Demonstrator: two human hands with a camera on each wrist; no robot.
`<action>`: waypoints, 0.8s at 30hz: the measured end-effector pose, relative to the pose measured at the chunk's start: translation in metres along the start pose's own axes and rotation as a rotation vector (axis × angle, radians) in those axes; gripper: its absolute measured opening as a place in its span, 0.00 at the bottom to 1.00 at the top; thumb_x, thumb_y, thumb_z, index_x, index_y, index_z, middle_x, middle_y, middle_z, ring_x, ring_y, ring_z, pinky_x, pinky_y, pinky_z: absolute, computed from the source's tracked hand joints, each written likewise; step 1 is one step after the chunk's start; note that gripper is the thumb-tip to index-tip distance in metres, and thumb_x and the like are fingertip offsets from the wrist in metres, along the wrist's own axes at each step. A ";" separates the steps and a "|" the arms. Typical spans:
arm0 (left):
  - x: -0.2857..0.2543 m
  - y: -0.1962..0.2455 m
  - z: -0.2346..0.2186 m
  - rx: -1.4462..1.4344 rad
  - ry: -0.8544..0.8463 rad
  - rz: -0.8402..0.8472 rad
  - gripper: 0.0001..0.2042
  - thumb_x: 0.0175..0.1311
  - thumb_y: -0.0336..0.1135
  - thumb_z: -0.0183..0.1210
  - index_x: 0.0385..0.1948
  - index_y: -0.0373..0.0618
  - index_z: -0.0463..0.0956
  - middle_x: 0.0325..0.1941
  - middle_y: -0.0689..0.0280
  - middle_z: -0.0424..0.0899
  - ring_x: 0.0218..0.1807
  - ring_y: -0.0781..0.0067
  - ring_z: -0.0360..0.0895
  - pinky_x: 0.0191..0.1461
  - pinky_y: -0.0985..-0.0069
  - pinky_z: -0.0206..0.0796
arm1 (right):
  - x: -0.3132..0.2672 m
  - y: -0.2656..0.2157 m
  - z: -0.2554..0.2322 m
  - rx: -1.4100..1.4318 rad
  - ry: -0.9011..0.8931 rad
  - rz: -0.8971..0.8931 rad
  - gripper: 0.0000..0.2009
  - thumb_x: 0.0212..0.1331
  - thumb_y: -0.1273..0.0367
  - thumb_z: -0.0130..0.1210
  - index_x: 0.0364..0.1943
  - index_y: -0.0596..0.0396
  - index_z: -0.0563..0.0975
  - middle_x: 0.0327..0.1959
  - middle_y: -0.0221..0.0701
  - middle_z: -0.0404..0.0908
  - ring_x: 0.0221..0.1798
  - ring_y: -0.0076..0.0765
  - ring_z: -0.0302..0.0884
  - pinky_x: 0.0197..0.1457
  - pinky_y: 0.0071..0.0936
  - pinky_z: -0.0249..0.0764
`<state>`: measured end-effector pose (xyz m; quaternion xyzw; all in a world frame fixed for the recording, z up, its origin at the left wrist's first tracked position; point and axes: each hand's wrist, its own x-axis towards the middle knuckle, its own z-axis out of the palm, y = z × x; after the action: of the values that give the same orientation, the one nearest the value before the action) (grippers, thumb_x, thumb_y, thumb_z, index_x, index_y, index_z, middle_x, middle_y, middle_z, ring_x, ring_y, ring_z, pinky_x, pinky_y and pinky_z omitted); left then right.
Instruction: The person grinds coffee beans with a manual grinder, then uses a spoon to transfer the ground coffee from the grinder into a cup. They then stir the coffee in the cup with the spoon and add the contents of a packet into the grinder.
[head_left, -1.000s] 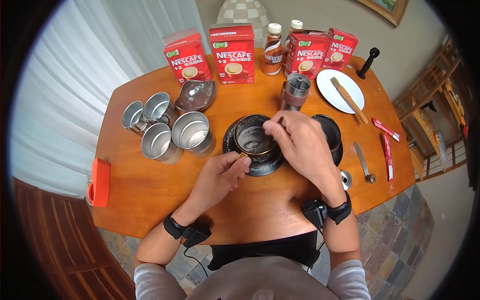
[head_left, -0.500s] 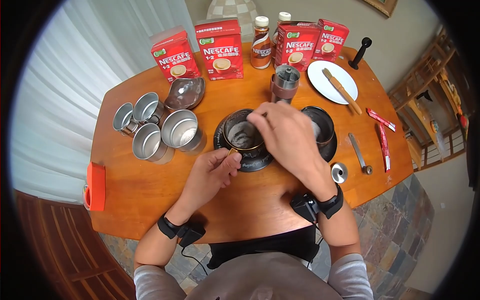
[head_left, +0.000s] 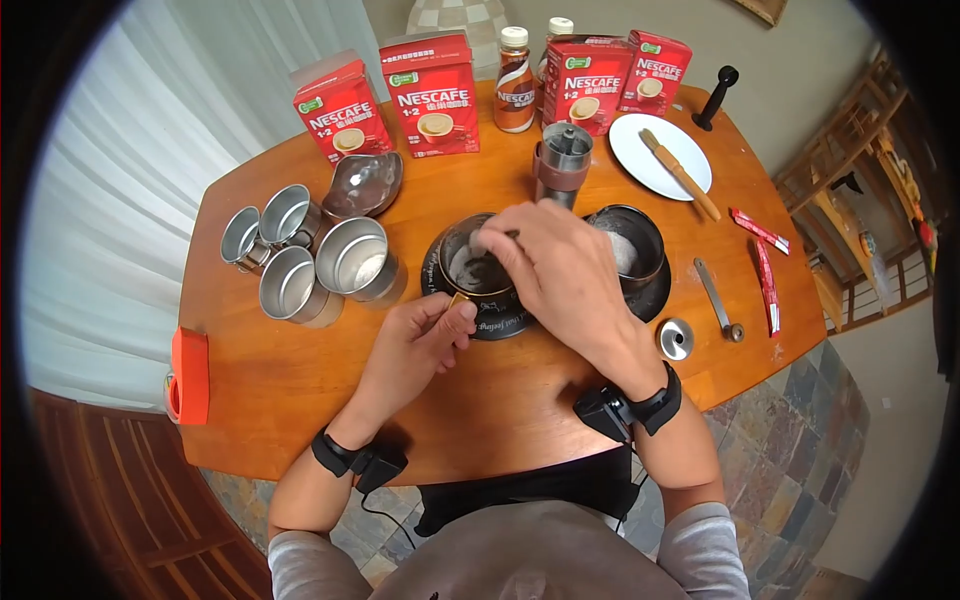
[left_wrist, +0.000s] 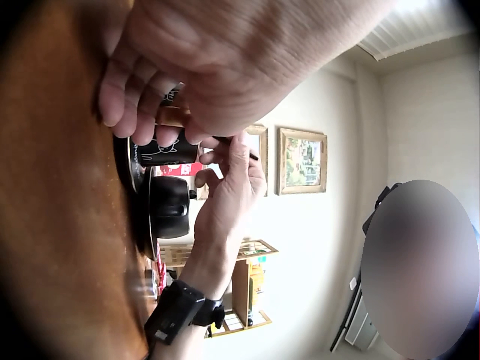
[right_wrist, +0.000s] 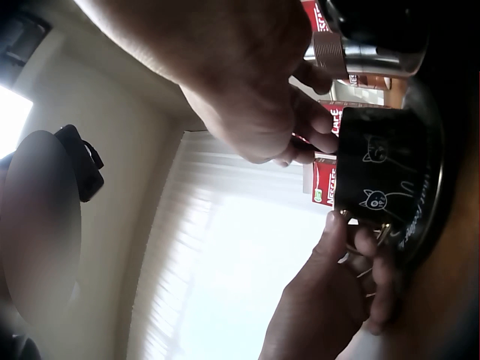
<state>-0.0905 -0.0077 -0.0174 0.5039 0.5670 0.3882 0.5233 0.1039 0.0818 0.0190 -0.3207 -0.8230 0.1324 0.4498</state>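
Note:
Before me is a black cup [right_wrist: 390, 169] with white cat drawings, on a black saucer [head_left: 500, 326]. Its gold handle [head_left: 458, 299] is pinched between thumb and fingers of my left hand [head_left: 425, 340]. My right hand [head_left: 560, 275] is over the cup's right rim, fingers bent around a thin dark stick [left_wrist: 253, 157]. The stick's lower end is hidden by the hand and cup. Pale, streaked contents show inside the cup. Just right, a second black cup [left_wrist: 169, 217] with white powder inside stands on its own saucer [head_left: 655, 303], partly behind my right hand.
Several steel cups [head_left: 352, 258] and a brown dish [head_left: 362, 186] stand left. A coffee grinder [head_left: 563, 162] is behind the cups. Red Nescafe boxes [head_left: 435, 105] and bottles [head_left: 515, 88] line the back. A white plate [head_left: 640, 165] with a brush [head_left: 685, 180], crank [head_left: 712, 298] and sachets [head_left: 768, 288] lie right.
My right hand shifts about the cup, its fingertips now farther left over the opening. The streaks inside change shape. My left hand keeps its pinch on the handle. The whole head view shifts slightly.

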 end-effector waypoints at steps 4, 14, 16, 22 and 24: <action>0.000 0.000 -0.001 0.013 0.009 0.013 0.16 0.81 0.44 0.58 0.34 0.42 0.82 0.28 0.72 0.82 0.25 0.85 0.76 0.28 0.84 0.67 | 0.002 -0.002 -0.003 -0.054 -0.069 0.075 0.08 0.68 0.67 0.64 0.34 0.58 0.82 0.29 0.38 0.83 0.34 0.51 0.80 0.35 0.46 0.76; 0.000 0.000 0.000 -0.001 0.003 -0.006 0.17 0.82 0.45 0.57 0.34 0.42 0.81 0.28 0.72 0.82 0.25 0.85 0.76 0.28 0.84 0.67 | -0.002 0.000 0.004 -0.017 -0.008 -0.027 0.07 0.67 0.68 0.64 0.35 0.57 0.81 0.29 0.36 0.81 0.35 0.48 0.80 0.34 0.44 0.76; 0.001 0.000 0.001 0.002 0.001 -0.009 0.17 0.82 0.45 0.57 0.34 0.43 0.81 0.28 0.72 0.82 0.25 0.85 0.76 0.28 0.84 0.67 | -0.001 0.000 0.001 -0.009 0.013 -0.021 0.06 0.68 0.68 0.63 0.36 0.57 0.80 0.30 0.36 0.81 0.36 0.48 0.80 0.35 0.44 0.76; -0.001 0.002 0.001 0.009 0.008 -0.016 0.17 0.82 0.45 0.57 0.33 0.43 0.81 0.28 0.72 0.82 0.25 0.85 0.76 0.29 0.84 0.67 | -0.003 0.002 0.001 -0.054 -0.051 -0.056 0.06 0.68 0.69 0.62 0.37 0.57 0.80 0.31 0.35 0.80 0.37 0.47 0.79 0.36 0.44 0.75; -0.001 0.002 0.001 0.009 0.013 -0.018 0.17 0.82 0.45 0.56 0.33 0.43 0.81 0.27 0.72 0.82 0.25 0.85 0.76 0.29 0.84 0.67 | -0.002 0.001 0.001 -0.032 -0.056 -0.052 0.06 0.68 0.69 0.62 0.37 0.57 0.80 0.31 0.35 0.80 0.37 0.47 0.79 0.36 0.44 0.75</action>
<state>-0.0892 -0.0078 -0.0151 0.4984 0.5768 0.3841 0.5209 0.1045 0.0811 0.0168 -0.3022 -0.8454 0.1166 0.4246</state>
